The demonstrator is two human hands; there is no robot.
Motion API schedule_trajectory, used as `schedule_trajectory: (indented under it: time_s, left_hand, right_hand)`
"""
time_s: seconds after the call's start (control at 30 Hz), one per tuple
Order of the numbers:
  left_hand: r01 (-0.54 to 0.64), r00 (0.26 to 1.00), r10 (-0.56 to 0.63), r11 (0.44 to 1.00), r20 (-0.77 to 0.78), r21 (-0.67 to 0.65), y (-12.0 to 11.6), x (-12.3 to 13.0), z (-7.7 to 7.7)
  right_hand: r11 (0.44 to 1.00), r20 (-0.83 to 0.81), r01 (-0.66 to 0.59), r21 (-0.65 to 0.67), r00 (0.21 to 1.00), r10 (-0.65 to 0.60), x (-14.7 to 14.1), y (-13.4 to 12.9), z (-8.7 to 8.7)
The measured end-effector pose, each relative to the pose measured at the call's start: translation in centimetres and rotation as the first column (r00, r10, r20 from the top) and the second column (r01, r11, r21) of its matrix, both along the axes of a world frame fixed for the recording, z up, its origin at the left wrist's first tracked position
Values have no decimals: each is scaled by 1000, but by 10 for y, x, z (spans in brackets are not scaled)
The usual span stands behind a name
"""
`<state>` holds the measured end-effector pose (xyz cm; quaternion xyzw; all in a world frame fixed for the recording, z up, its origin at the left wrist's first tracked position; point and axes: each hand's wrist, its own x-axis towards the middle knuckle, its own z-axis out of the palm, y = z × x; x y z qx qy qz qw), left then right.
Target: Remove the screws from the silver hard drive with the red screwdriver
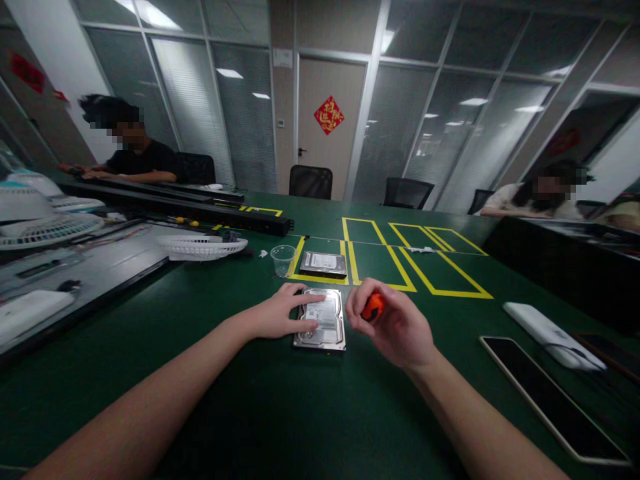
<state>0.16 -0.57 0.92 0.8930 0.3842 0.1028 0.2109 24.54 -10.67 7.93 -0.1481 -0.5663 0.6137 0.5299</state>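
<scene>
A silver hard drive (pixel 327 327) lies flat on the green table (pixel 240 400) in front of me. My left hand (pixel 283 312) rests on its left side, with fingers spread across the label. Just right of the drive, my right hand (pixel 393 323) is curled round an orange and black handle (pixel 373 307); whatever extends from the handle is hidden. Behind the first drive, a second hard drive (pixel 323 263) lies within a yellow tape outline. A clear plastic cup (pixel 283 261) stands left of that second drive.
White fan parts (pixel 200 247) and a long black bar (pixel 240 217) lie at the left. More yellow outlines (pixel 460 292) mark the table. At the right are a phone (pixel 550 397) and a white power bank (pixel 553 335). People sit at both far sides.
</scene>
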Motion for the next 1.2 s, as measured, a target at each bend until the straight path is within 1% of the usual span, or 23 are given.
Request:
schedule_trajectory:
  time_s: [0.1, 0.23, 0.47, 0.63, 0.77, 0.93, 1.03, 1.2]
  left_hand:
    - [4, 1000, -4, 1000, 2, 10, 0, 0, 0]
    - [5, 1000, -5, 1000, 7, 11, 0, 0, 0]
    - [0, 1000, 0, 1000, 1, 14, -1, 0, 0]
    - [-1, 1000, 1, 1000, 0, 19, -1, 1, 1]
    - [2, 1000, -2, 1000, 2, 22, -2, 1, 2]
    - [-9, 1000, 9, 1000, -8, -22, -2, 1, 4]
    - [-1, 1000, 1, 1000, 1, -2, -2, 2, 3]
    - [0, 1000, 0, 1000, 4, 24, -2, 1, 0]
  right_hand:
    - [1000, 6, -6, -12, 1000, 6, 0, 1, 0]
    - [1000, 30, -22, 17, 999, 22, -1, 1, -2]
    - [999, 32, 7, 50, 999, -9, -1, 1, -6]
    - [999, 11, -12, 39, 1000, 12, -2, 1, -6]
    - [1000, 9, -6, 10, 1000, 5, -1, 1, -5]
    - [1000, -9, 16, -7, 1000, -16, 0, 2, -2]
    - [1000, -3, 9, -9, 1000, -9, 0, 2, -2]
    - [999, 21, 8, 31, 1000, -9, -2, 1, -4]
